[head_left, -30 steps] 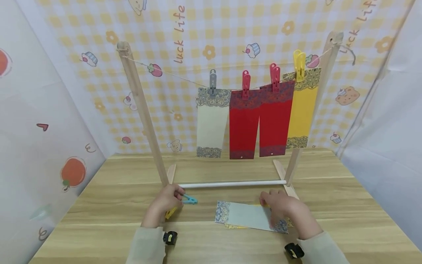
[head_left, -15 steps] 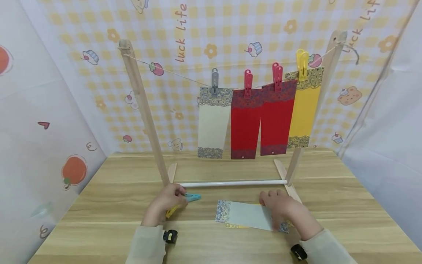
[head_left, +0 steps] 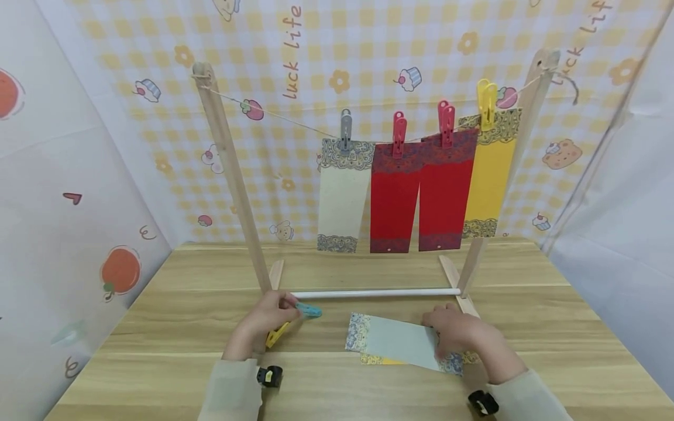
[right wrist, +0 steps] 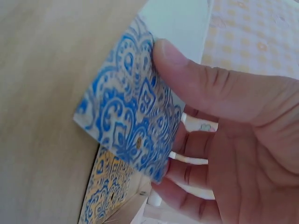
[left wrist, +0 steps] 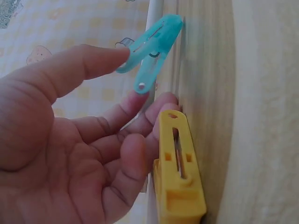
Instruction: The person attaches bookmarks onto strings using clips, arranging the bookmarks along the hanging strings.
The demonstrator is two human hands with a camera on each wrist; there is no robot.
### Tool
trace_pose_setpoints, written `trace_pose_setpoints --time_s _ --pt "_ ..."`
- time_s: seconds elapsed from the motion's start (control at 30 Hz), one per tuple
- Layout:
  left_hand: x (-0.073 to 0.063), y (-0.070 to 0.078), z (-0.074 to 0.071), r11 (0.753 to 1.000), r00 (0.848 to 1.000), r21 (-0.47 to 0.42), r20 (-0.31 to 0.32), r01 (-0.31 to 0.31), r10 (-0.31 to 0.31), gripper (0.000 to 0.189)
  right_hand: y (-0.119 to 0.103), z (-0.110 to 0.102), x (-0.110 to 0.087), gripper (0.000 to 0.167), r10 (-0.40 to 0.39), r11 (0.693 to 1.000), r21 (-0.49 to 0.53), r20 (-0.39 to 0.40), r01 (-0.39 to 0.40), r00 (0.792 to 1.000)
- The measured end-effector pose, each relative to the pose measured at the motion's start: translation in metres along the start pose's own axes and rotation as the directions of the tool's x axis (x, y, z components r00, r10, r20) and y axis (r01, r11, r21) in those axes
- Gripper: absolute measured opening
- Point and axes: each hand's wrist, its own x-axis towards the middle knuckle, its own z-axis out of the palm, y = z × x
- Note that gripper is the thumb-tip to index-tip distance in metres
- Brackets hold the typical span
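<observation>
My left hand (head_left: 267, 318) pinches the handle ends of a light blue clothespin (left wrist: 156, 46) between thumb and finger, just above the table. Beside its other fingers lies a yellow clothespin (left wrist: 181, 172). My right hand (head_left: 457, 332) holds the patterned right end of a pale blue card (head_left: 402, 338), thumb on its face and fingers behind. Under it a yellow card (head_left: 387, 360) lies on the table, mostly covered. In the right wrist view the lace-patterned end (right wrist: 133, 105) of the pale card is lifted off the yellow one.
A wooden stand (head_left: 234, 175) carries a sagging string (head_left: 279, 114). From it hang a cream card (head_left: 343, 196), two red cards (head_left: 392, 204) and a yellow card (head_left: 491, 181), each under a clothespin. A white rod (head_left: 368, 293) joins the stand's feet.
The blue clothespin has turned in my left fingers and its handles are now pinched. My right hand has moved slightly right, and the pale blue card has shifted and tilted over the yellow one.
</observation>
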Motion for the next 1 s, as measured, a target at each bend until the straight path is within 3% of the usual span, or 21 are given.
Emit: trace_pose_setpoints --time_s 0.17,0.27,0.4,0.67,1.0 --pt "0.000 0.000 -0.001 0.997 1.000 -0.071 0.005 0.002 -0.002 0.026 0.013 -0.002 -0.001 0.024 -0.173 0.976 0.129 -0.032 0.176 0.984" --pt "0.000 0.001 -0.002 0.994 1.000 -0.106 0.012 -0.018 0.019 0.029 0.018 -0.004 -0.002 0.026 -0.230 0.950 0.206 -0.041 0.233 0.972" --pt "-0.001 0.003 -0.004 0.990 0.999 -0.136 0.024 -0.044 0.048 0.031 0.021 -0.006 -0.002 0.026 -0.240 0.935 0.259 -0.048 0.244 0.970" --pt "0.000 0.004 -0.008 0.983 0.995 -0.164 0.045 -0.081 0.090 0.032 0.024 -0.008 -0.002 0.029 -0.319 0.879 0.352 -0.068 0.322 0.945" --pt "0.000 0.006 -0.008 0.985 0.996 -0.157 0.030 -0.074 0.080 0.037 0.030 -0.008 -0.003 0.018 -0.320 0.865 0.380 -0.086 0.328 0.944"
